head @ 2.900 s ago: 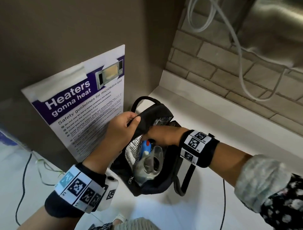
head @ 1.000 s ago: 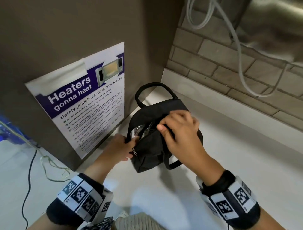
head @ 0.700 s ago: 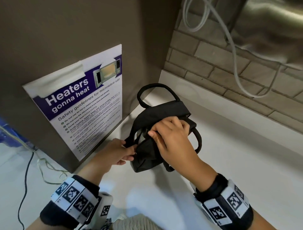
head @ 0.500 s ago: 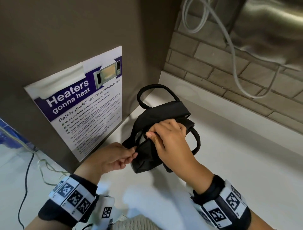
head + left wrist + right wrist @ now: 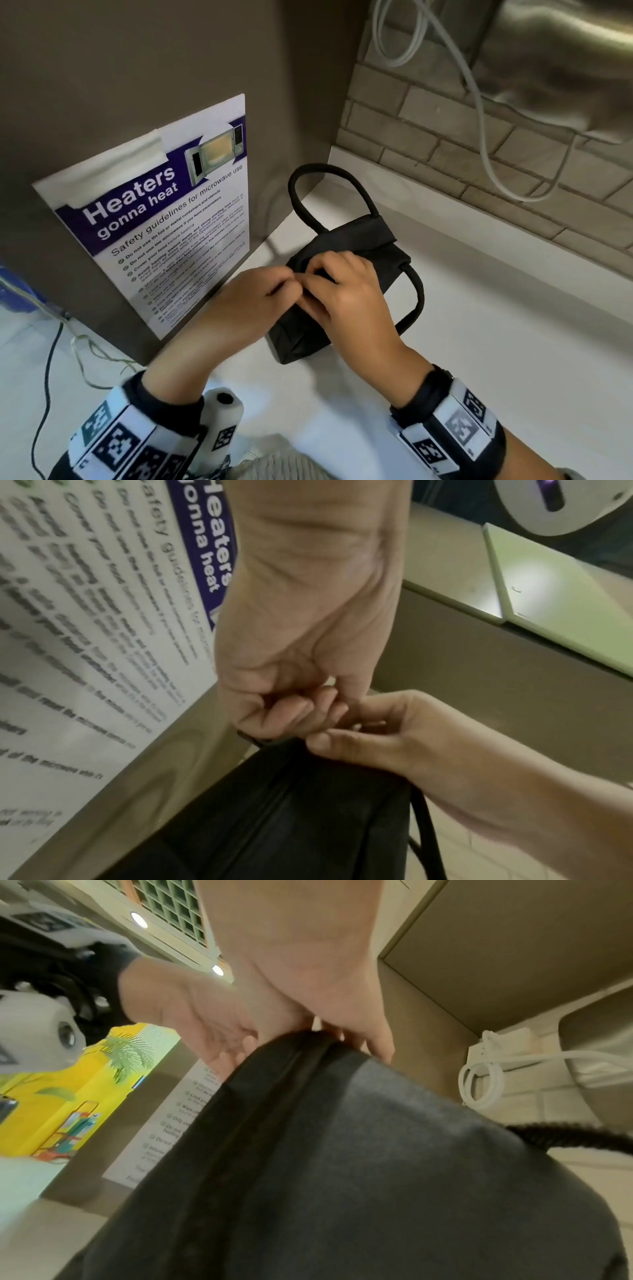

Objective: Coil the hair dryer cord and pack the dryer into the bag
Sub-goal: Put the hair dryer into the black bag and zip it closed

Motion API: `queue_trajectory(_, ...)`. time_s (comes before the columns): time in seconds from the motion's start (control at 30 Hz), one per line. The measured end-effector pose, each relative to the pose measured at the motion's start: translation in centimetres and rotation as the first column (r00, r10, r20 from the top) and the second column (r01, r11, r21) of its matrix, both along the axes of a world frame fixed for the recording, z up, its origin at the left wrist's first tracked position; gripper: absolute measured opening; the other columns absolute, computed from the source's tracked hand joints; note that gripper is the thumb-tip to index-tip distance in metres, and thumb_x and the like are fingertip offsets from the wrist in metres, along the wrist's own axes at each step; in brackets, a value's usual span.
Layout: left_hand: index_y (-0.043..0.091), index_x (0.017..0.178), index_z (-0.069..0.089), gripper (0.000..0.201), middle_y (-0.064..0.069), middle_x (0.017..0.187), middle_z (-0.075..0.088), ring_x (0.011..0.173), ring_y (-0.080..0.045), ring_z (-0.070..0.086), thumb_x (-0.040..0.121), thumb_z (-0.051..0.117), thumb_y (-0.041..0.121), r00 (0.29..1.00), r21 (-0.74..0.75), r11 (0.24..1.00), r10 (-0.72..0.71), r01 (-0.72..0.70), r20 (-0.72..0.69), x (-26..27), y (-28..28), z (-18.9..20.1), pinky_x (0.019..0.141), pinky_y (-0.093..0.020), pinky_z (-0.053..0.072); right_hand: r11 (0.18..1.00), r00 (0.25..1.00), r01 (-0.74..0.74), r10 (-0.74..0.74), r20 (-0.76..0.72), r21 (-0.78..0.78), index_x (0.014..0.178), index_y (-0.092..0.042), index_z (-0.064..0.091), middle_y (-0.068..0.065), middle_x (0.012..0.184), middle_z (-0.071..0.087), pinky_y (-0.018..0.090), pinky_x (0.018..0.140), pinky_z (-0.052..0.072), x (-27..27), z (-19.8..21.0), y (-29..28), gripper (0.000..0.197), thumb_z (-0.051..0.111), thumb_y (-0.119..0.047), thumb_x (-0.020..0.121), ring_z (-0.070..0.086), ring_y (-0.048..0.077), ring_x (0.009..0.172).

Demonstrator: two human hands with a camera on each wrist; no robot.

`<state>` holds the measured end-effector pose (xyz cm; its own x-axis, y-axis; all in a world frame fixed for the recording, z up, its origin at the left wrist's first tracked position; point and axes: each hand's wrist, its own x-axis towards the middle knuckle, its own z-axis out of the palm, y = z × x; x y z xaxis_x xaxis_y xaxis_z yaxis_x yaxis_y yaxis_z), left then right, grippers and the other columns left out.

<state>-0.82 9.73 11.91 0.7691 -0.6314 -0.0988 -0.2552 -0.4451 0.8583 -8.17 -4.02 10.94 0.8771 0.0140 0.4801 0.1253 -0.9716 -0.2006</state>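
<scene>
From the head view, a black bag (image 5: 346, 270) sits on the white table (image 5: 479, 342) directly under both hands. The left hand (image 5: 253, 301) and the right hand (image 5: 346, 298) meet at the bag's near top edge, fingers curled and pinching the fabric there. One bag handle (image 5: 329, 195) loops up beyond the hands, the other (image 5: 416, 298) arcs out to the right of the right hand. The bag's top is drawn together, and the hair dryer is not visible. A microwave safety poster (image 5: 164, 219) stands on the panel just left of the left hand, and a white cable (image 5: 479, 113) hangs on the brick wall well beyond the hands.

The left wrist view shows the left hand (image 5: 291, 674) with fingers folded tightly into a pinch at the bag (image 5: 291, 818) top, the right hand (image 5: 411, 737) touching it fingertip to fingertip.

The right wrist view shows the right hand (image 5: 318, 1001) gripping the bag (image 5: 377, 1177) at the end of its closed seam, with the left hand (image 5: 195, 1018) just beside it.
</scene>
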Motion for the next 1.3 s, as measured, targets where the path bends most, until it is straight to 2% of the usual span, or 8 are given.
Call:
queue_trajectory(0.17,0.021,0.077,0.056,0.031,0.005,0.077,0.057,0.075,-0.009,0.057,0.079,0.052,0.052,0.994,-0.127,0.989,-0.061,0.073,0.092,0.6,0.6,-1.5,0.068,-0.026,0.045,0.964,0.997,-0.071,0.062,0.044,0.256,0.087,-0.010,0.073,0.002,0.090,0.062,0.029,0.075,0.047,0.5,-0.5,-1.2,0.009,0.065,-0.015,0.086,0.057,0.018,0.083)
queue_trajectory(0.27,0.026,0.094,0.060,0.024,0.012,0.095,0.063,0.094,0.002,0.059,0.075,0.074,0.032,0.988,-0.112,0.992,-0.038,0.055,0.150,1.0,0.6,-2.6,0.078,-0.009,0.046,0.944,0.993,-0.058,0.022,0.112,0.325,0.087,-0.007,0.075,0.004,0.090,0.063,0.023,0.079,0.046,0.7,-0.7,-1.6,0.009,0.070,-0.013,0.083,0.058,0.019,0.087)
queue_trajectory(0.57,0.020,0.071,0.055,0.015,0.004,0.067,0.057,0.061,-0.014,0.059,0.071,0.070,0.023,0.919,0.025,0.992,0.103,-0.122,0.381,-0.6,-1.5,-2.8,0.058,-0.034,0.050,0.951,0.990,-0.093,0.058,0.125,0.295,0.077,-0.002,0.072,0.007,0.081,0.062,0.036,0.077,0.047,0.4,-0.6,-1.4,0.008,0.069,-0.007,0.083,0.059,0.024,0.092)
queue_trajectory(0.83,0.023,0.065,0.048,0.020,0.009,0.056,0.047,0.051,-0.005,0.050,0.071,0.067,0.024,0.903,0.068,0.994,0.049,-0.086,0.427,-0.7,-0.5,-2.8,0.046,-0.017,0.035,0.928,0.975,0.108,-0.169,0.146,0.357,0.078,-0.002,0.074,0.009,0.080,0.060,0.027,0.076,0.047,2.4,1.9,-7.0,0.012,0.070,-0.013,0.081,0.059,0.021,0.081)
queue_trajectory(1.0,0.028,0.066,0.047,0.016,0.012,0.058,0.047,0.052,-0.001,0.049,0.066,0.063,0.030,0.911,0.103,0.992,0.029,-0.078,0.410,-0.8,0.6,-2.5,0.046,-0.014,0.033,0.734,0.887,0.444,-0.440,-0.137,0.514,0.077,-0.008,0.074,0.004,0.083,0.060,0.022,0.071,0.038,5.0,-0.9,-15.2,0.015,0.073,-0.022,0.080,0.054,0.012,0.075)
queue_trajectory(1.1,0.025,0.067,0.051,0.015,0.011,0.057,0.047,0.050,-0.003,0.050,0.067,0.061,0.036,0.913,0.111,0.991,0.019,-0.069,0.407,-0.8,0.7,-2.5,0.046,-0.016,0.036,0.532,0.841,0.538,-0.391,-0.374,0.654,0.059,-0.009,0.069,0.000,0.062,0.058,0.029,0.063,0.040,5.5,-5.5,-17.4,0.027,0.074,-0.030,0.076,0.050,0.008,0.055)
queue_trajectory(1.2,0.023,0.066,0.051,0.020,0.009,0.056,0.047,0.049,-0.007,0.052,0.064,0.050,0.043,0.915,0.108,0.992,0.016,-0.065,0.404,-0.7,0.6,-2.7,0.047,-0.015,0.035,0.293,0.808,0.584,-0.303,-0.506,0.757,0.059,0.005,0.056,0.009,0.065,0.051,0.034,0.061,0.040,6.1,-9.2,-17.8,0.040,0.068,-0.032,0.054,0.046,0.018,0.064)
queue_trajectory(1.3,0.026,0.066,0.048,0.018,0.009,0.056,0.046,0.050,-0.010,0.052,0.064,0.050,0.044,0.918,0.115,0.991,0.013,-0.063,0.396,-0.7,0.6,-2.7,0.048,-0.015,0.035,0.104,0.805,0.581,-0.223,-0.550,0.808,0.064,-0.006,0.047,0.011,0.072,0.047,0.033,0.062,0.046,6.3,-10.5,-16.3,0.022,0.053,0.000,0.084,0.048,0.026,0.076)
